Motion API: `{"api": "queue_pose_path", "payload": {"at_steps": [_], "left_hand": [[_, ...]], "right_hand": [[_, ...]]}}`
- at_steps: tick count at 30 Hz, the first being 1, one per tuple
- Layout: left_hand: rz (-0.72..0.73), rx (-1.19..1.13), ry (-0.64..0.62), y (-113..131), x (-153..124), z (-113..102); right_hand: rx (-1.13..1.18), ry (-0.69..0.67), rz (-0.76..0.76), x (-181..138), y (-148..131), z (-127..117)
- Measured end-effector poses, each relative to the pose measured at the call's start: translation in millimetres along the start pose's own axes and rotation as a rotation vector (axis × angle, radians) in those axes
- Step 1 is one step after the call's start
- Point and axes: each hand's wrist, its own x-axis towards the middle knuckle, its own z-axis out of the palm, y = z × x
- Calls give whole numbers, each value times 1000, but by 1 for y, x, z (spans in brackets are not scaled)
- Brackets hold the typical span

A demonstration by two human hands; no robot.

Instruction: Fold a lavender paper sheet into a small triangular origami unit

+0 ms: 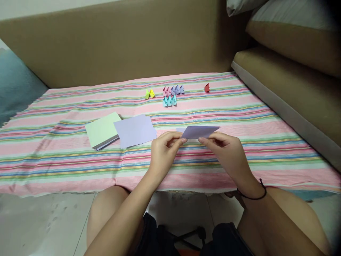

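A folded sheet of purple paper [200, 132] is held up just above the striped cloth, between both hands. My left hand [167, 144] pinches its left corner with thumb and fingers. At the lower right edge, my right hand [225, 147] grips it the same way, thumb in front. Behind the folded sheet, a paler piece of paper shows in part; whether it belongs to the same sheet I cannot tell. Left of my left hand lie flat purple sheets [135, 131], their edge touching a thick stack of paper [103, 129] with a light green sheet on top.
Small folded paper pieces stand farther back: yellow ones [150, 94], pink ones [166, 91], purple ones [177, 89], turquoise ones [169, 101] and one red piece [207, 88]. The striped cloth [133, 163] ends near my knees. Brown cushions [287, 92] rise at the right.
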Motion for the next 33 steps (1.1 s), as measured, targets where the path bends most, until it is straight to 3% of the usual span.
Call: {"api": "queue_pose_path", "payload": {"at_steps": [5,13,17,20,25,27,29,33], "left_hand": [[41,-46,40,3,0,1],[-240,-253,57,0,-1,5],[-265,-314,35,-3,-2,6],[-137,-150,9,-2,-1,4],[425,368,-47,-1,3,-5],[540,434,-75,-2,5,-8],[551,435,-70,-3,5,-8],[433,299,-80,-1,3,-4]], "right_hand": [[157,-59,66,-3,-3,1],[384,-27,220,1,5,11],[444,-7,283,1,4,12],[480,6,331,1,3,11],[608,-37,511,2,-1,8],[600,-82,546,1,-1,7],[492,-104,469,1,0,7],[190,-121,66,0,1,6]]}}
